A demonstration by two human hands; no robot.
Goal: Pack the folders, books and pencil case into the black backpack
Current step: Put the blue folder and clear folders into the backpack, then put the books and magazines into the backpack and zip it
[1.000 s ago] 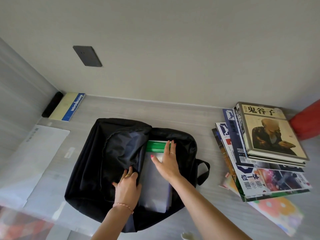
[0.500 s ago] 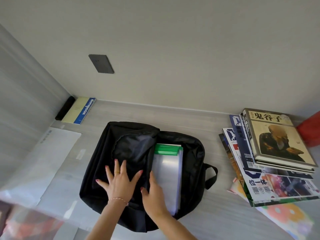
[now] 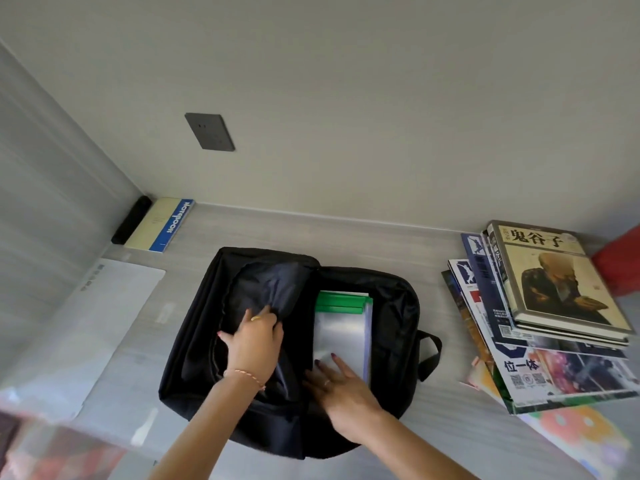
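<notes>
While left hand grips backpack, folders inside

left hand grips backpack flap — right hand flat on folders

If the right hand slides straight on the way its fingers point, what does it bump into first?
The right hand lies flat on the clear plastic folder inside the black fabric backpack, fingers pointing up it. It would probably meet the folder's green plastic spine bars first.
</notes>
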